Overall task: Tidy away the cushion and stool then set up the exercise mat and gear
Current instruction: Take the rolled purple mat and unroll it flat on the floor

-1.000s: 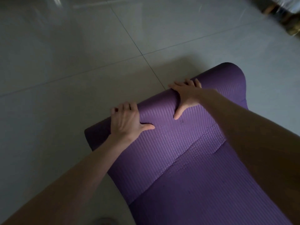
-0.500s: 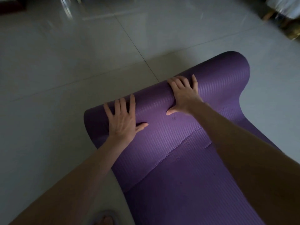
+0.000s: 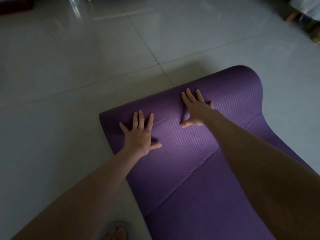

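A purple ribbed exercise mat (image 3: pixel 190 170) lies partly unrolled on the grey tiled floor, running from the lower right towards the middle. Its far end is still a thick roll (image 3: pixel 230 87), lying slantwise. My left hand (image 3: pixel 140 134) presses flat with straight, spread fingers against the near side of the roll at its left end. My right hand (image 3: pixel 195 108) presses flat on the roll near its middle, fingers straight and thumb out. Neither hand holds anything. The cushion and stool are not in view.
Large grey floor tiles (image 3: pixel 78 66) spread to the left and beyond the roll. Blurred furniture and cloth (image 3: pixel 304 16) stand at the top right corner. A dark object (image 3: pixel 15 6) sits at the top left. My foot in a sandal (image 3: pixel 117 231) shows at the bottom edge.
The roll has moved away from me and more flat mat lies open. My fingers went from curled over the roll to straight and flat against it.
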### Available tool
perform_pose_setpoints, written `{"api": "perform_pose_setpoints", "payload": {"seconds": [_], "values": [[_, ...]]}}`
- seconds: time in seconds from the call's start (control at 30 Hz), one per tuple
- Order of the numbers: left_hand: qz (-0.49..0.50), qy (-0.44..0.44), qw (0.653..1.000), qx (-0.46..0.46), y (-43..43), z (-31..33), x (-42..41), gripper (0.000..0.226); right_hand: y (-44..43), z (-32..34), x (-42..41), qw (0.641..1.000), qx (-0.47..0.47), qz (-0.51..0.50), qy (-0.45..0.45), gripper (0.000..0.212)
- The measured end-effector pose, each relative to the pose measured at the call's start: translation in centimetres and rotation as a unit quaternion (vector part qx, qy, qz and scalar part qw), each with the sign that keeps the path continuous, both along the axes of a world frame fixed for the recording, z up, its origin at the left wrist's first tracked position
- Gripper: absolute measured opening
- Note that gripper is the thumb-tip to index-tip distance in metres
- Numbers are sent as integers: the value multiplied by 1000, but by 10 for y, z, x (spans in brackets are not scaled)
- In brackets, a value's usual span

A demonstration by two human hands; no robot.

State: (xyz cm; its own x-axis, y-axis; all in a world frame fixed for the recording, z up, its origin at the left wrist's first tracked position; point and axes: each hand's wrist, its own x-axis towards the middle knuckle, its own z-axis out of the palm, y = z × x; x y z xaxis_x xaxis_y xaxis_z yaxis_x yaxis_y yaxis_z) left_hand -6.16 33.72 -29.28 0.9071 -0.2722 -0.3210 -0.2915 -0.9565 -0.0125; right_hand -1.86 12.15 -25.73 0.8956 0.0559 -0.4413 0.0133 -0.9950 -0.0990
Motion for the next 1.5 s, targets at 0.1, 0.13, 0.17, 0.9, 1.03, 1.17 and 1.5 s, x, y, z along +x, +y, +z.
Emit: {"api": "perform_pose_setpoints", "payload": {"seconds": [0.1,0.13,0.17,0.9,1.03,1.17,1.5], "values": [[9,77,997,15,3,-3,-3,106,-5,-11,-15,999,24,-18,44,116],[8,89,996,21,4,-3,-4,105,-8,-15,-21,998,37,-28,49,115],[7,98,995,26,5,-1,-5,104,-11,-17,-26,997,48,-36,52,113],[85,188,976,-68,9,-52,37,117,-26,-77,-3,982,94,-137,94,119],[82,214,972,-60,13,-59,54,120,-16,-91,15,978,82,-154,116,122],[83,220,970,-62,14,-60,74,121,-12,-91,32,977,69,-163,118,123],[78,210,972,-73,26,-63,143,121,-1,-93,92,975,71,-179,111,122]]}}
